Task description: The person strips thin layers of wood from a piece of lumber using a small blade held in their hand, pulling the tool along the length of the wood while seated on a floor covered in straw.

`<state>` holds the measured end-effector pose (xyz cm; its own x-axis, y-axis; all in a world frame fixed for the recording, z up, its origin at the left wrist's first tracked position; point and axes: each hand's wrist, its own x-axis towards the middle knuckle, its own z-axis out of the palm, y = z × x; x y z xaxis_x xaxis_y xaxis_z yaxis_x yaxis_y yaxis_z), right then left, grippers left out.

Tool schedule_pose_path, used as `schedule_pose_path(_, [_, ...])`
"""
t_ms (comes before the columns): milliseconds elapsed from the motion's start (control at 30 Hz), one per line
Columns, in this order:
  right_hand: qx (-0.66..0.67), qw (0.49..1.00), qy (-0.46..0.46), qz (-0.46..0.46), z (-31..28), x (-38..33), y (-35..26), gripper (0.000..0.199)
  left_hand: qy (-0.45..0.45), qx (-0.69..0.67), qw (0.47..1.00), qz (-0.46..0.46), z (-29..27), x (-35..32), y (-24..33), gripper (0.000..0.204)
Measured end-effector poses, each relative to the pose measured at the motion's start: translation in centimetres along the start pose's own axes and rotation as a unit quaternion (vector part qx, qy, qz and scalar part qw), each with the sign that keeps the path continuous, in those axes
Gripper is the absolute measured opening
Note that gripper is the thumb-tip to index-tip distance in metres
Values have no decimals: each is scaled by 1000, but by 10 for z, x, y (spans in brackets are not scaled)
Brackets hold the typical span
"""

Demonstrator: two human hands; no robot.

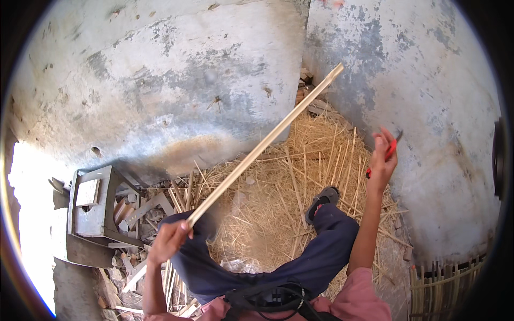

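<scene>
My left hand (170, 241) is closed round the lower end of a long pale strip of split bamboo or wood (262, 144). The strip slants up and to the right, over the shavings and in front of the wall, and its far end looks notched or split. Raised at the right, my right hand (383, 160) grips a small red-handled knife (392, 149). A short dark pointed tip sticks out past the fingers, and the handle's other end shows below them. The knife is apart from the strip.
Pale shavings and loose strips (278, 187) cover the floor between my legs. At the left, a worn wooden cabinet (90, 206) stands among broken scraps. Peeling walls (198, 80) meet in a corner ahead. A slatted woven piece (444, 289) lies at the lower right.
</scene>
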<state>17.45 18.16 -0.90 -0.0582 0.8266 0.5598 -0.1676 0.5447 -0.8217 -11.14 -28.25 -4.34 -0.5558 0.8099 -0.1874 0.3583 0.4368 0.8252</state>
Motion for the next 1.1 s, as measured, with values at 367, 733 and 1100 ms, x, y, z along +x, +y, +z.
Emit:
schedule_pose_path(367, [-122, 979, -164, -2, 74, 7, 23, 50, 19, -47, 999, -6, 68, -61, -49, 29])
schedule_pose_path(733, [-141, 981, -129, 25, 77, -3, 46, 30, 111, 23, 993, -6, 87, -66, -70, 26])
schedule_pose_path(1100, [-283, 953, -103, -33, 77, -5, 45, 19, 157, 48, 986, 11, 92, -65, -65, 26])
